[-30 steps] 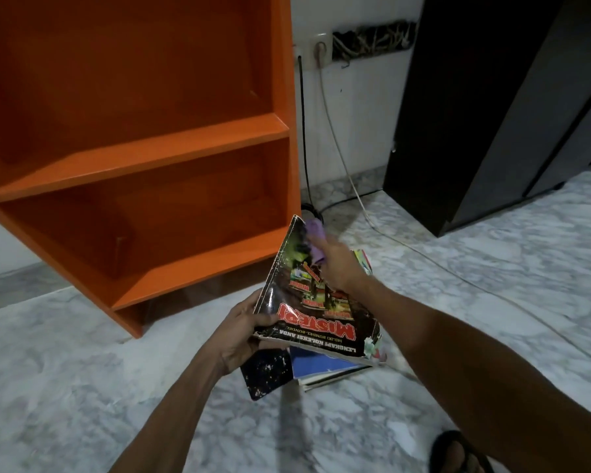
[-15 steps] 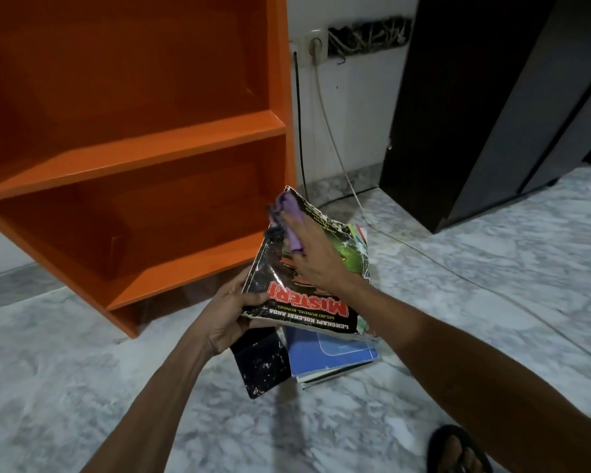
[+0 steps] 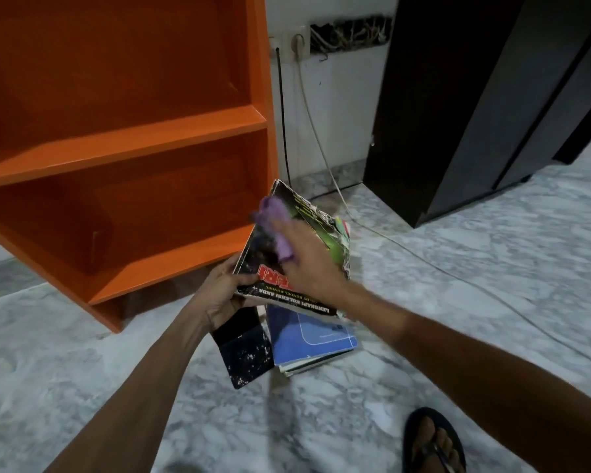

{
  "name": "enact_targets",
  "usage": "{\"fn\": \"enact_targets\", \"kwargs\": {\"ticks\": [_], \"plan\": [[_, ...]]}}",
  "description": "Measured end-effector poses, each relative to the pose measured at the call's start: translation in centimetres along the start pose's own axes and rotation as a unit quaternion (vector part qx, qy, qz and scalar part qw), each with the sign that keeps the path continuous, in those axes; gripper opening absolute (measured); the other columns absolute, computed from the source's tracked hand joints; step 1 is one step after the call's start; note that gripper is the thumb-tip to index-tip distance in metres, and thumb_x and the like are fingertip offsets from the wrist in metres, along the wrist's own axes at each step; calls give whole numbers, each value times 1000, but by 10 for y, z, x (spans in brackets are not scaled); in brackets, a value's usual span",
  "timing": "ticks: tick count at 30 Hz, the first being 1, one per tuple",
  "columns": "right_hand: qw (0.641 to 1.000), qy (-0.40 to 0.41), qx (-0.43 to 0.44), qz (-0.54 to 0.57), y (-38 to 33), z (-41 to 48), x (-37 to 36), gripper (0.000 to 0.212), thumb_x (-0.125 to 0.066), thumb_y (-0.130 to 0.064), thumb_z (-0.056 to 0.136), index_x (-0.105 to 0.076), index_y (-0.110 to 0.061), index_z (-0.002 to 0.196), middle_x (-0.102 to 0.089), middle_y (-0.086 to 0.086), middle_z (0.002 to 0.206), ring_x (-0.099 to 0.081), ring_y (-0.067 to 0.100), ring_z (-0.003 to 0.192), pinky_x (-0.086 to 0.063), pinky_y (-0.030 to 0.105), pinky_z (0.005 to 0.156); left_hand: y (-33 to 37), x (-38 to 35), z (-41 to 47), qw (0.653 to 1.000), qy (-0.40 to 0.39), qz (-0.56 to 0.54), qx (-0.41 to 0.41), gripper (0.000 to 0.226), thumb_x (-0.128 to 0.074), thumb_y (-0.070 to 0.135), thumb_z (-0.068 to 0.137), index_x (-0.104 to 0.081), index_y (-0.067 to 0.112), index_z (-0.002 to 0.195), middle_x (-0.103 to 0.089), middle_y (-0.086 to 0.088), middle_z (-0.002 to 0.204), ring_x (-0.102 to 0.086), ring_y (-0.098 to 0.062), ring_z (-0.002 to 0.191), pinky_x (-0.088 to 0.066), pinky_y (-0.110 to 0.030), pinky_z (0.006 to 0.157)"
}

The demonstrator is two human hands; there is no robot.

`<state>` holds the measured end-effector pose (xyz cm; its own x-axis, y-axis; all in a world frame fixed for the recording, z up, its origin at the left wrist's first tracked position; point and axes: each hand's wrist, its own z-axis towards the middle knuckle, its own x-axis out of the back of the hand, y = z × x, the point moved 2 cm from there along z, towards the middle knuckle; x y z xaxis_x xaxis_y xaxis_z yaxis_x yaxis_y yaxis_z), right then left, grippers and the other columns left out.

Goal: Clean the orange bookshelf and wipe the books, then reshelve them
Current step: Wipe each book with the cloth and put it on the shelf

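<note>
Left hand (image 3: 219, 295) holding magazine (image 3: 287, 196) tilted above floor (image 3: 82, 387), grip pinching lower-left corner, just in front of orange bookshelf (image 3: 133, 138), itself cut off top and left. Right hand (image 3: 307, 257) pressing purple cloth (image 3: 275, 223) on cover, grip curling round cloth, fingers blurring. Title half hidden. 1 blue book (image 3: 314, 336), 1 black book (image 3: 243, 349) lying beneath, partly covered.

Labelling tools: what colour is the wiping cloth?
Purple cloth in the right hand, on the book; head view.
</note>
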<state>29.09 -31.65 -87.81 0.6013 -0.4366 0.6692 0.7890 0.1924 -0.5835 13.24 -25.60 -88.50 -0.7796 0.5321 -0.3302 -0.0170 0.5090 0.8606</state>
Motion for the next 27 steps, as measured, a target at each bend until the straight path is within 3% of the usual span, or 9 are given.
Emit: {"fn": "enact_targets", "kwargs": {"ticks": [2,5,8,12,14,16,19,23,27], "plan": [[998,-59,37,-10,-15,-32,-19,68,-56,1,88,-39,-21,150,-48,14,140,-49,22,117,-50,38,93,5,-4,-3,1000,14,8,-16,38,-41,-11,93,-60,13,116,-67,-11,98,-64,-20,80,-58,-39,62],[998,-41,0,-44,7,-49,-25,64,-53,-7,89,-38,-22,150,-40,14,151,-42,29,129,-40,49,108,8,-6,-10,1000,-1,12,-19,47,-41,-14,91,-59,21,116,-67,-9,92,-67,-16,69,-57,-32,54],[997,-38,-22,-71,33,-40,-16,67,-58,-8,90,-35,-29,149,-39,12,151,-42,28,129,-43,54,106,8,-4,-14,1000,-7,19,-21,52,-44,-15,90,-59,24,120,-66,-12,94,-65,-22,79,-59,-37,59],[987,-30,-115,-105,81,-19,10,65,-62,-13,93,-34,-22,151,-47,19,134,-52,29,115,-47,31,88,8,2,-21,1000,-18,19,-10,55,-48,-14,89,-59,29,121,-71,-15,98,-69,-25,83,-60,-37,61],[975,-6,-177,-131,101,-8,27,56,-53,-7,96,-38,-19,148,-51,18,116,-55,31,102,-41,29,76,9,3,-24,999,-28,28,-3,55,-49,-13,89,-58,30,122,-72,-15,100,-69,-25,87,-60,-38,62],[965,64,-217,-129,102,4,36,60,-54,-1,91,-39,-20,146,-53,20,116,-55,32,101,-40,30,74,9,5,-23,999,-28,29,4,54,-48,-13,89,-58,27,123,-72,-14,99,-69,-24,87,-61,-39,63],[985,115,-103,-71,56,20,26,70,-52,0,92,-30,-33,150,-47,16,133,-52,18,101,-54,32,71,10,3,-19,999,-22,24,7,53,-47,-14,89,-57,24,125,-73,-14,94,-71,-22,80,-60,-37,60],[994,3,102,-50,1,11,-15,69,-59,0,89,-35,-25,149,-41,21,144,-49,31,122,-52,45,97,11,-9,-16,999,-28,18,-3,46,-46,-17,89,-56,12,123,-68,-13,90,-70,-17,66,-57,-33,53],[994,10,89,-70,11,19,-19,63,-54,-11,94,-32,-28,151,-37,20,151,-43,32,132,-39,46,107,13,-1,-23,999,-51,15,-3,45,-51,-12,85,-59,15,120,-70,-15,98,-71,-23,78,-59,-35,59]]}}
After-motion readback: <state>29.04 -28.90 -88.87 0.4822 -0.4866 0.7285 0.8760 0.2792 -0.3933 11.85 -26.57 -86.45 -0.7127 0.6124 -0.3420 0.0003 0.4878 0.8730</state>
